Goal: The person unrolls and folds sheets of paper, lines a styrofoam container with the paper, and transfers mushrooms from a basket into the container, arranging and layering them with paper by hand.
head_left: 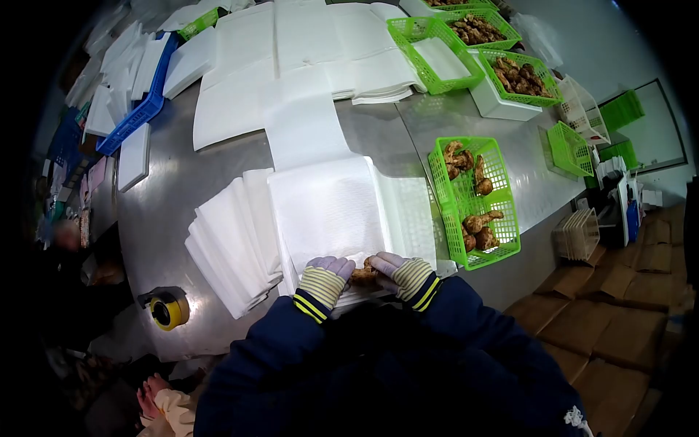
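Observation:
A brown mushroom (363,274) lies at the near edge of a white paper sheet (331,207), close to my body. From its left side my left hand (326,277) closes in on it, the gloved fingertips against it. On the other side my right hand (400,272) has its fingers bent over the mushroom's right end. Both hands wear pale gloves with striped cuffs. To the right stands a green basket (477,200) with several mushrooms in its two sections. A fanned stack of white sheets (233,240) rests on the left.
A yellow tape roll (169,312) sits on the metal table (164,218) at left. Farther off are a blue crate (142,109) of white slabs, large white sheets (306,44) and green baskets of mushrooms (520,76). Another person's hands (151,392) show at lower left.

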A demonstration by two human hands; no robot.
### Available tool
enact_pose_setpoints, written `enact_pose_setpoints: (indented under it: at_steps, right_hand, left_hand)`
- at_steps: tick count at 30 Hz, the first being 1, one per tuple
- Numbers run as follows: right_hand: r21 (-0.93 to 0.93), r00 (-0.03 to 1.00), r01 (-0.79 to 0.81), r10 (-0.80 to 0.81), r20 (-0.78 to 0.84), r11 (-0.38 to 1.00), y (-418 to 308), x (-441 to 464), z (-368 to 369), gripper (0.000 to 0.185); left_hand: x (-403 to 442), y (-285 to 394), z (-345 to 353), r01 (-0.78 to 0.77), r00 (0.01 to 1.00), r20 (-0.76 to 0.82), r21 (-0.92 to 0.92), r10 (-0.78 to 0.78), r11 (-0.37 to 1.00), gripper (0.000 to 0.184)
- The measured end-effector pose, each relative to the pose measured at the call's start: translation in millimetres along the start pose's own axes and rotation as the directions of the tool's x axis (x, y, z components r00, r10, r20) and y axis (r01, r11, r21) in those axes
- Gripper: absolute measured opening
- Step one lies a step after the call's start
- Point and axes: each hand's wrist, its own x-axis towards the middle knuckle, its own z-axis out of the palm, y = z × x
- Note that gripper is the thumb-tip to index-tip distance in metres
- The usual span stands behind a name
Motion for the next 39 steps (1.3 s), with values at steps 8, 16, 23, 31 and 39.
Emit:
enact_pose_setpoints:
  at_steps: [8, 16, 23, 31, 39]
  right_hand:
    - [0.479, 0.966, -0.004, 0.127, -0.226, 0.878, -13.5, -0.3, -10.4, 0.038]
    - [0.166, 0.965, 0.137, -0.094, -0.246, 0.976, 6.9, -11.7, 19.1, 0.024]
    - [0.167, 0.977, 0.068, -0.031, -0.212, 0.984, 4.5, -3.9, 19.3, 0.047]
    - [0.16, 0.987, 0.079, -0.054, -0.154, 0.984, 3.8, -12.9, 23.8, 0.052]
    - [-0.189, 0.981, -0.19, 0.176, -0.086, 0.963, -32.3, 4.2, -6.1, 0.059]
  left_hand:
    - [6.7, 1.8, -9.8, -0.303, 0.853, -0.412, 0.106, 0.319, 0.947, 0.019]
    - [-9.7, -5.8, -19.3, -0.157, 0.984, 0.055, -0.181, 0.169, 0.971, 0.032]
    - [-16.5, 2.2, -9.7, 0.097, 0.974, 0.206, -0.026, -0.09, 0.995, 0.046]
    - [-5.1, -17.3, -2.3, 0.06, 0.944, 0.329, -0.161, -0.003, 0.985, 0.036]
    - [-9.4, -10.6, -22.2, 0.109, 0.982, 0.181, -0.292, -0.057, 0.95, 0.042]
